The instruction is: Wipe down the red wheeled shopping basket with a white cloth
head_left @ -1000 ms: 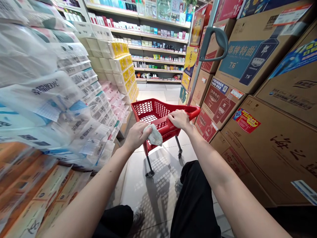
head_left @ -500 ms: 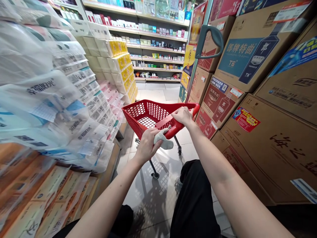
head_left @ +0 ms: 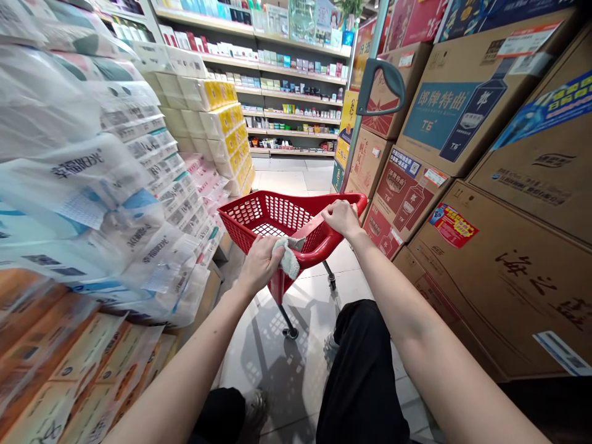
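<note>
Left hand (head_left: 261, 265) closed around a white cloth (head_left: 287, 259), pressed against the near rim of a small red plastic shopping trolley (head_left: 277, 194). Right hand (head_left: 342, 219) curled palm-down over the trolley's red handle. Trolley just ahead of black-trousered legs (head_left: 361, 376), on pale floor tiles (head_left: 296, 364). Possible trouble: a loosened grip letting the cloth drop to the floor, or a swing left snagging a trolley corner on stacked plastic-wrapped toilet-paper packs (head_left: 78, 203). Cardboard liquor cartons (head_left: 462, 105) along the right; stocked shelves (head_left: 296, 105) far ahead.
</note>
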Tool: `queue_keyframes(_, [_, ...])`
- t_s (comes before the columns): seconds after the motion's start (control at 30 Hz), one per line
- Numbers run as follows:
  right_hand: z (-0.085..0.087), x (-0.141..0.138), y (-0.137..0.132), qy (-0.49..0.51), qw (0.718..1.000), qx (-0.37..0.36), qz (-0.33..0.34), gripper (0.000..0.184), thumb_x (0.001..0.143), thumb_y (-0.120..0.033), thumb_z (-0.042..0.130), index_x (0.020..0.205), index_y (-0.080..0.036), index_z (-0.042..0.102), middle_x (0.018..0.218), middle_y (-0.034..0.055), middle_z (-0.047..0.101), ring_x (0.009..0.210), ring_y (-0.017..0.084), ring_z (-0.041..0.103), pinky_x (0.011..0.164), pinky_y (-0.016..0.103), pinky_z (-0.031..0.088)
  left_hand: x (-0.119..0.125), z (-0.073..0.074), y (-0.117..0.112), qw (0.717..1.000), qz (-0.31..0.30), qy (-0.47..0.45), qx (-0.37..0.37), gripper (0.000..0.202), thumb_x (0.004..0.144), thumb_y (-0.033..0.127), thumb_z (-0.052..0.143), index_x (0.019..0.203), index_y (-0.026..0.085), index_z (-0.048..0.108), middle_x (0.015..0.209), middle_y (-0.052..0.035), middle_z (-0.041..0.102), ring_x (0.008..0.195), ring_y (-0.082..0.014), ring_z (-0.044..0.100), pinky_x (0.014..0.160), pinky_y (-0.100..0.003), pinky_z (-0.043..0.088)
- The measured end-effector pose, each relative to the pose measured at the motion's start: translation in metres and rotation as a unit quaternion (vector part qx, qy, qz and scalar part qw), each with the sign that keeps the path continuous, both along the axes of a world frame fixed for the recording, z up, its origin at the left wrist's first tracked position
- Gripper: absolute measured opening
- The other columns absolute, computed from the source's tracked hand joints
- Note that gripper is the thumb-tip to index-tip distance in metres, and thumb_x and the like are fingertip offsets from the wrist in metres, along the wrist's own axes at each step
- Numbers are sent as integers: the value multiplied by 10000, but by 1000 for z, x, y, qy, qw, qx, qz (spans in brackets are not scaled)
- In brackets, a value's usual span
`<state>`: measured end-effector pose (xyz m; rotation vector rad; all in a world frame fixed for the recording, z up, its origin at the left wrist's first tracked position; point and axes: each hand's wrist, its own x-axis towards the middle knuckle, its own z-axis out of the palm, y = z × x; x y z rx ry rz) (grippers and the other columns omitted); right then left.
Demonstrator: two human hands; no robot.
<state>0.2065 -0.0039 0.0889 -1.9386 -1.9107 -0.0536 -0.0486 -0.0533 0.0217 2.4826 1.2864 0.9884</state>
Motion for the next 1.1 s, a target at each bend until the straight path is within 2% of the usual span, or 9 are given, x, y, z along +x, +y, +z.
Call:
queue_keyframes(0.1, [-4, -3, -3, 32, 996, 37, -78, 442, 934, -377, 378, 998, -183, 770, 1268, 144, 630, 1234, 331, 498, 1071, 584, 326, 10, -1, -12, 999, -40, -7, 17, 418, 1009, 413, 325, 1286, 213, 567, 1254, -88, 601, 1200, -219, 514, 1141, -433, 324])
queue_keyframes(0.17, [-7, -4, -4, 34, 993, 2, -110, 441, 906, -435, 436, 1112, -186, 737, 1424, 159, 512, 1354, 407, 372, 1049, 646, 327, 15, -2, -18, 997, -72, -13, 25, 431, 1004, 406, 355, 1363, 231, 520, 1330, -90, 561, 1252, -221, 486, 1130, -411, 353])
queue_keyframes(0.27, [-9, -4, -6, -2, 992, -69, -101, 514, 825, -427, 565, 1282, -204, 643, 1576, 153, 313, 1446, 494, 158, 1019, 728, 298, 21, -1, -23, 993, -114, -5, 13, 446, 1002, 400, 367, 1410, 261, 482, 1361, -81, 546, 1278, -221, 478, 1131, -405, 361])
queue_keyframes(0.4, [-9, 6, -7, -35, 993, -95, -54, 491, 820, -328, 547, 1292, -225, 632, 1615, 133, 241, 1454, 497, 157, 1024, 738, 277, 21, 4, -19, 989, -141, 0, -35, 439, 1010, 411, 323, 1367, 257, 527, 1328, -80, 578, 1225, -216, 522, 1089, -386, 404])
queue_keyframes(0.73, [-13, 23, -7, -54, 996, -74, -15, 462, 796, -351, 561, 1238, -284, 673, 1612, 82, 273, 1458, 461, 189, 1032, 714, 294, -3, -11, 5, 994, -35, 7, -106, 493, 1003, 490, 245, 1145, 219, 631, 1128, -75, 670, 1054, -213, 610, 943, -331, 456])
queue_keyframes(0.83, [-12, 21, -9, -52, 996, -74, -13, 448, 793, -354, 570, 1221, -286, 683, 1614, 73, 267, 1458, 459, 191, 1044, 718, 282, 9, -2, 12, 989, 61, 38, -130, 506, 986, 547, 245, 1015, 208, 620, 947, -74, 686, 886, -229, 638, 782, -323, 468])
queue_keyframes(0.93, [-11, 17, -11, -43, 997, -69, -5, 432, 804, -365, 571, 1215, -287, 681, 1606, 67, 287, 1460, 442, 196, 1056, 707, 282, 32, 15, 20, 988, 129, -22, -84, 499, 988, 543, 237, 1050, 200, 595, 947, -90, 686, 871, -234, 639, 764, -329, 465])
queue_keyframes(1.03, [-11, 12, -12, -4, 999, -43, 1, 443, 887, -410, 477, 1287, -292, 627, 1580, 72, 343, 1463, 398, 221, 1075, 681, 284, 56, 24, 32, 991, 91, -97, -23, 478, 992, 482, 261, 1185, 176, 573, 1132, -122, 665, 1050, -235, 610, 925, -363, 458])
queue_keyframes(1.1, [-11, 10, -11, 50, 998, -19, -37, 489, 957, -411, 338, 1374, -269, 551, 1571, 89, 355, 1466, 367, 233, 1085, 640, 309, 67, 22, 41, 996, 14, -70, -55, 482, 965, 463, 328, 1255, 147, 549, 1216, -136, 641, 1147, -253, 576, 1012, -403, 430])
